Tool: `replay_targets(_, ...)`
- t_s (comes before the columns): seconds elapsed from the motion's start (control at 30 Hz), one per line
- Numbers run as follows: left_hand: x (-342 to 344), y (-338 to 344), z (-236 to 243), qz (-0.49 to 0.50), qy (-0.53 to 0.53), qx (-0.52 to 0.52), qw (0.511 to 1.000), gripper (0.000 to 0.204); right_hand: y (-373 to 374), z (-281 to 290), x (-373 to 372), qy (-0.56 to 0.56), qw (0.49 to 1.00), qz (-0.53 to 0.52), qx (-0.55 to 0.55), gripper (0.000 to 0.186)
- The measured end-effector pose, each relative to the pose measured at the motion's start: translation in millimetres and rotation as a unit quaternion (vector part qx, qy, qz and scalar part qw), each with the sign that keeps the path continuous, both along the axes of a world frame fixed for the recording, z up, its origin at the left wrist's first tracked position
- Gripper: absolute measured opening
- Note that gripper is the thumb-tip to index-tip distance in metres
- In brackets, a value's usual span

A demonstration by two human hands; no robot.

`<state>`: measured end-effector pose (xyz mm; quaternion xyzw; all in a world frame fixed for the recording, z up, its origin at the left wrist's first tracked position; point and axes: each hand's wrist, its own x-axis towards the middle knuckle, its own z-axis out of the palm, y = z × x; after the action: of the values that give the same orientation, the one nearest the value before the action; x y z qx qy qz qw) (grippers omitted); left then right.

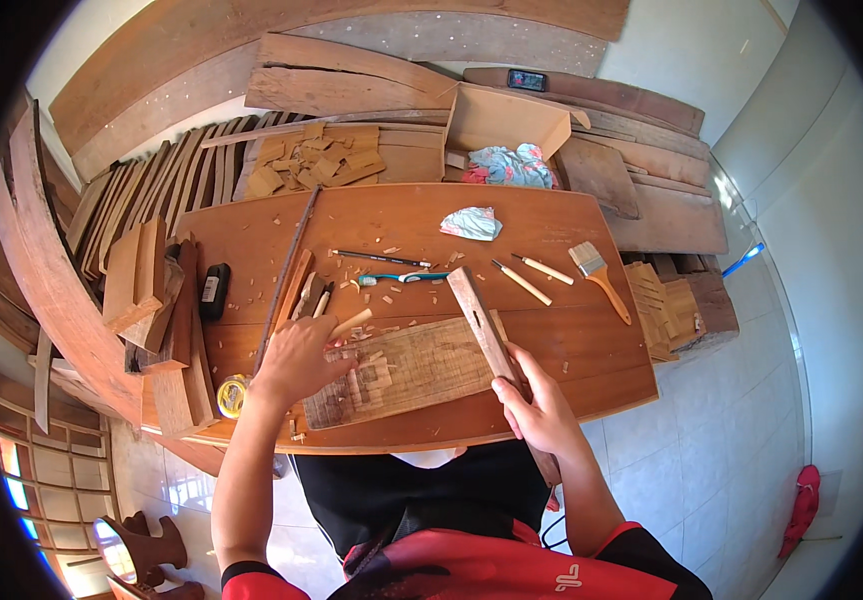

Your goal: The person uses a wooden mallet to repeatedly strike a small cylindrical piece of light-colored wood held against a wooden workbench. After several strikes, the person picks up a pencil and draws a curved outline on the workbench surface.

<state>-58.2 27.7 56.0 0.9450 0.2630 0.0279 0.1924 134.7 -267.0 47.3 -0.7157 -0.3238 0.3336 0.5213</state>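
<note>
My left hand (294,362) is over the left end of a rough wooden board (416,372), its fingers curled round a tool with a pale round wooden handle (353,322), which looks like a carving chisel. The hand hides the tool's other end. Shallow cuts and chips (376,372) mark the board near the thumb. In my right hand (539,405) is a long, worn wooden bar (481,325), slanting up and away over the board's right end, its lower end past the table's front edge.
On the table (551,215) lie a toothbrush (401,277), a pencil (381,257), two pale-handled tools (523,283), a paintbrush (601,280), a crumpled cloth (471,223), a tape measure (232,397) and a black bottle (214,291). Stacked planks (166,300) flank the left; a cardboard box (501,120) stands behind.
</note>
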Motion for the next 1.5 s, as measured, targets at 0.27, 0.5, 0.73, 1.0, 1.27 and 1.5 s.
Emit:
replay_targets(0.27, -3.7, -1.5, -1.1, -0.181, -0.021, 0.236, 0.954, 0.032, -2.5, 4.4, -4.4, 0.017, 1.000, 0.008, -0.005, 0.054)
replay_targets(0.5, -0.3, -1.7, 2.7, -0.186, -0.005, 0.209, 0.960, 0.031, -2.8, 2.3, -3.7, 0.003, 0.999, 0.009, -0.033, 0.058)
replay_targets(0.73, -4.4, 9.7, 4.9, -0.244, -0.219, 0.010, 0.945, 0.030, -0.2, -6.1, -4.8, -0.009, 1.000, -0.001, 0.007, 0.058)
replay_targets(1.0, 26.6, 5.7, 17.8, -0.140, -0.158, -0.213, 0.954, 0.017, -3.5, -12.6, -16.3, 0.067, 0.998, -0.014, 0.013, 0.057)
replay_targets(1.27, 32.3, 2.5, -7.8, -0.111, -0.173, -0.272, 0.940, 0.020, -5.7, -27.5, -21.5, 0.040, 0.999, 0.004, -0.024, 0.059)
replay_targets(1.5, 21.0, -13.6, -10.4, -0.163, -0.137, 0.011, 0.977, 0.030, 3.1, -28.8, -19.1, -0.023, 0.999, 0.033, -0.003, 0.061)
